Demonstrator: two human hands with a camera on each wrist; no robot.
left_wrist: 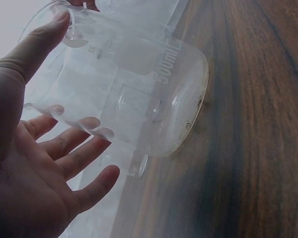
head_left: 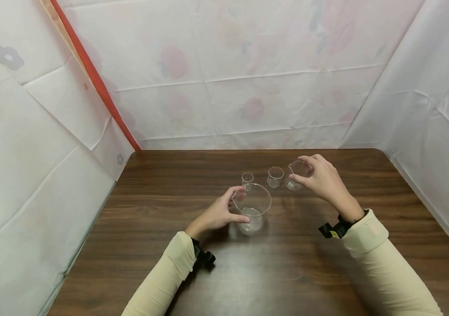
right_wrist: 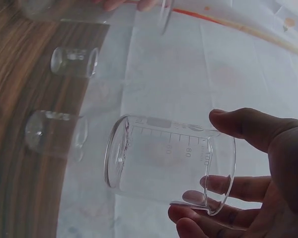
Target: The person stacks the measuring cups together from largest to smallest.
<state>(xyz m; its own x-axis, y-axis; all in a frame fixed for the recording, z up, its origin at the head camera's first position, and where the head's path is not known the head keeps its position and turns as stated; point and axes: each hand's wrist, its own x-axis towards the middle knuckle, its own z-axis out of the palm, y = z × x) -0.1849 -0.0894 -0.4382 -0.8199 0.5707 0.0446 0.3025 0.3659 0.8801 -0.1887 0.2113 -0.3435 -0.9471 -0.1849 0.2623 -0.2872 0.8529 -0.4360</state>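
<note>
The left hand (head_left: 218, 213) spreads its thumb and fingers wide around the upper wall of the large beaker (head_left: 253, 210), seemingly because the glass is so broad, with its base on or just above the table (head_left: 141, 237). Past its rim stand the smallest beaker (head_left: 247, 177) and the small beaker (head_left: 275, 177), a gap probably leaving finger room between them. Furthest right, the medium beaker (head_left: 295, 177) is pinched near its rim by the right hand's (head_left: 322, 179) partly spread fingers, which likely keeps most of its scale uncovered.
</note>
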